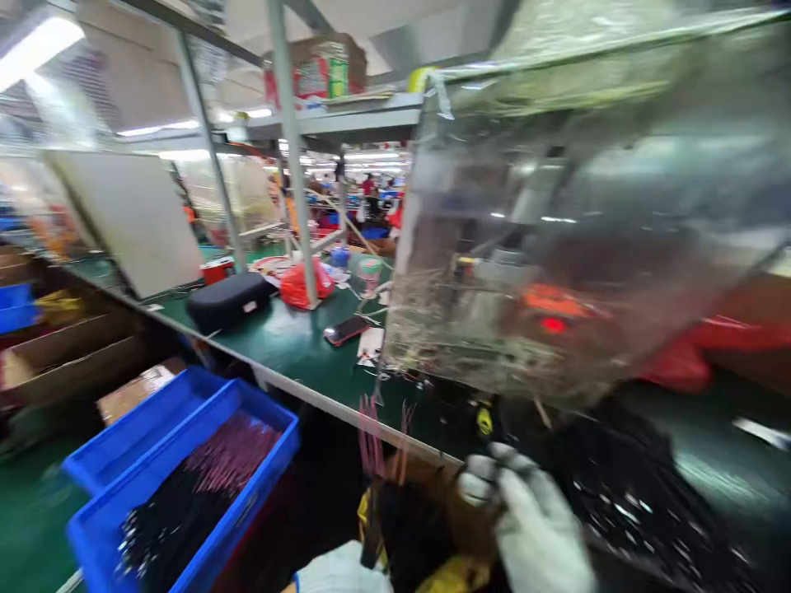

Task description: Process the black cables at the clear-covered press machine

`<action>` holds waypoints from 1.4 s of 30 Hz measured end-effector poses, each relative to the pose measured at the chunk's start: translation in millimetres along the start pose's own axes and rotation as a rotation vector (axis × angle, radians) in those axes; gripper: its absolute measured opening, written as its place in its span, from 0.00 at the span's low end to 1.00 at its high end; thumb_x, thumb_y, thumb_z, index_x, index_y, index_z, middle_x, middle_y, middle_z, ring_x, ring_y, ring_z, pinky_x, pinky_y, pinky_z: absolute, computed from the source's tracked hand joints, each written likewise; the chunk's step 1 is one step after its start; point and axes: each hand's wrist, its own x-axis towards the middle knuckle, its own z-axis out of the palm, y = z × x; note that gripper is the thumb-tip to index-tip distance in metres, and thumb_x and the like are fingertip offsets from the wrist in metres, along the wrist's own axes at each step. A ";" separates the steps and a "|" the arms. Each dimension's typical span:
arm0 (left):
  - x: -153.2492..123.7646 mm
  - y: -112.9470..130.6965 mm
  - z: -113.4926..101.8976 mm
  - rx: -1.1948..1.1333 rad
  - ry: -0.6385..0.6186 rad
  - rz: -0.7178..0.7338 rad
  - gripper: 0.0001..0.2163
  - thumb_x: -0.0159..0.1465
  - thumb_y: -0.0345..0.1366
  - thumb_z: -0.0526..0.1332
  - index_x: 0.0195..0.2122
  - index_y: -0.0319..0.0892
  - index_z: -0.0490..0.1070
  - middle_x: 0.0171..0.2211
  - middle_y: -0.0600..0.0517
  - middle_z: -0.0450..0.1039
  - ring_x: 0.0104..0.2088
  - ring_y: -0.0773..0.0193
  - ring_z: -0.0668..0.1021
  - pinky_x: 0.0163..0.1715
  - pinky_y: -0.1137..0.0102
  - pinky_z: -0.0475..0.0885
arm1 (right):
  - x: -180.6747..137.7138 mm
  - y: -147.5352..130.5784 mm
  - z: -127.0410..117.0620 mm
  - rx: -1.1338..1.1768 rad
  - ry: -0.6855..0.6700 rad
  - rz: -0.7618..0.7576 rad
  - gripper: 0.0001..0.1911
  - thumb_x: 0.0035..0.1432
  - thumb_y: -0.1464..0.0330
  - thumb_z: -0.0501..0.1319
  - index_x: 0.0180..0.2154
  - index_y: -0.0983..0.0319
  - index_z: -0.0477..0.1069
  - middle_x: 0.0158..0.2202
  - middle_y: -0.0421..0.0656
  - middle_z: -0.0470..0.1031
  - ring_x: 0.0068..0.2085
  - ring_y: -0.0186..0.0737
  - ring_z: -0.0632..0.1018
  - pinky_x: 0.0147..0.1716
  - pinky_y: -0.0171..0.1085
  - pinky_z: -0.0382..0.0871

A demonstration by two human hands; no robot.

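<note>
My right hand [525, 519], in a white glove, is at the bottom centre with its fingers curled tight; what they grip is smeared by motion. It is at the lower edge of a large clear plastic bag [574, 231] that fills the upper right, above a dark mass of black wires [618, 486]. Only the back of my gloved left hand [339, 572] shows at the bottom edge, fingers hidden. It lies against a bundle of black wires with pink ends [395, 502], tied with a yellow band.
Two blue bins [142, 436] at lower left hold several black and pink wires. The green table [290, 346] carries a black case [228, 301], a red bag [300, 284], a phone [346, 329] and grey frame posts [293, 156]. Cardboard boxes [67, 354] stand at left.
</note>
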 end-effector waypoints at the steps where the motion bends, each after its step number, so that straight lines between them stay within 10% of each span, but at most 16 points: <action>1: 2.2 -3.9 0.0 0.011 -0.030 -0.024 0.12 0.47 0.38 0.72 0.18 0.40 0.69 0.16 0.56 0.64 0.19 0.72 0.65 0.22 0.73 0.64 | -1.1 10.2 1.3 0.031 0.048 0.026 0.25 0.50 0.56 0.67 0.47 0.58 0.66 0.38 0.46 0.76 0.32 0.41 0.78 0.31 0.43 0.76; 7: 19.1 -13.4 29.7 -0.406 0.065 -0.112 0.13 0.55 0.42 0.67 0.31 0.38 0.70 0.28 0.47 0.73 0.29 0.63 0.77 0.30 0.68 0.72 | 17.4 60.8 17.5 0.236 0.049 0.258 0.29 0.39 0.59 0.73 0.42 0.63 0.66 0.28 0.44 0.78 0.27 0.44 0.80 0.22 0.36 0.72; 19: 20.5 54.0 92.6 -0.780 0.195 -0.010 0.15 0.56 0.31 0.67 0.44 0.33 0.70 0.47 0.38 0.75 0.51 0.46 0.75 0.46 0.63 0.77 | 65.1 6.0 24.6 0.111 -0.116 0.382 0.17 0.57 0.60 0.60 0.27 0.69 0.71 0.33 0.53 0.78 0.27 0.41 0.80 0.27 0.38 0.76; 42: 10.1 24.6 56.7 -0.546 0.347 -0.092 0.16 0.57 0.34 0.66 0.44 0.33 0.69 0.44 0.35 0.76 0.38 0.53 0.81 0.41 0.62 0.78 | 95.2 -1.9 34.6 0.179 -0.029 0.397 0.18 0.59 0.62 0.58 0.22 0.67 0.68 0.30 0.52 0.78 0.30 0.40 0.80 0.34 0.41 0.76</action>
